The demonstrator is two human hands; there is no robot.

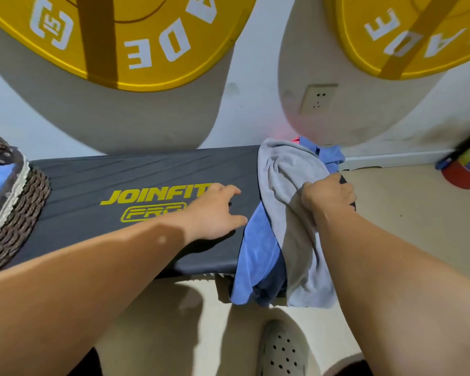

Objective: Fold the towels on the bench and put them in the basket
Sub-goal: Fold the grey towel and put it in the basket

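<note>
While our right hand grips the crumpled grey towel over the blue towel, our left hand lies spread on the padded desk, apart from the woven basket.

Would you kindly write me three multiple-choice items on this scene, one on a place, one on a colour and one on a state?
1. Where on the bench is the basket?
A. right end
B. left end
C. middle

2. What colour is the towel in the right hand?
A. grey
B. yellow
C. green

3. How is the left hand?
A. gripping a towel
B. inside the basket
C. open, holding nothing

Answers:
1. B: the basket sits at the bench's left end.
2. A: the right hand grips grey cloth.
3. C: its fingers are spread over the bench and hold nothing.
</note>
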